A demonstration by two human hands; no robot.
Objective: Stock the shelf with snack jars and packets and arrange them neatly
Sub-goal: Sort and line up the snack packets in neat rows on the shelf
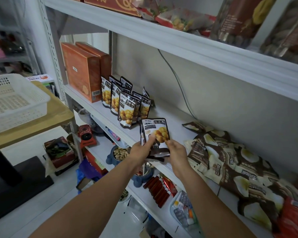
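Note:
Both my hands hold a small stack of black snack packets point(155, 130) printed with yellow nuts, upright at the front edge of the white middle shelf point(172, 124). My left hand point(141, 150) grips the stack's lower left side, thumb across the front. My right hand point(176, 152) pinches its lower right corner. To the left, several matching packets point(126, 103) stand in rows on the same shelf. A heap of cream-and-brown packets point(230, 162) lies on the shelf to the right.
Two orange boxes point(83, 71) stand at the shelf's left end. The upper shelf point(179, 40) carries jars and bags. A white basket point(12, 100) sits on a wooden table at left. The lower shelf holds red sticks, bowls and a tray. A grey cable runs down the back wall.

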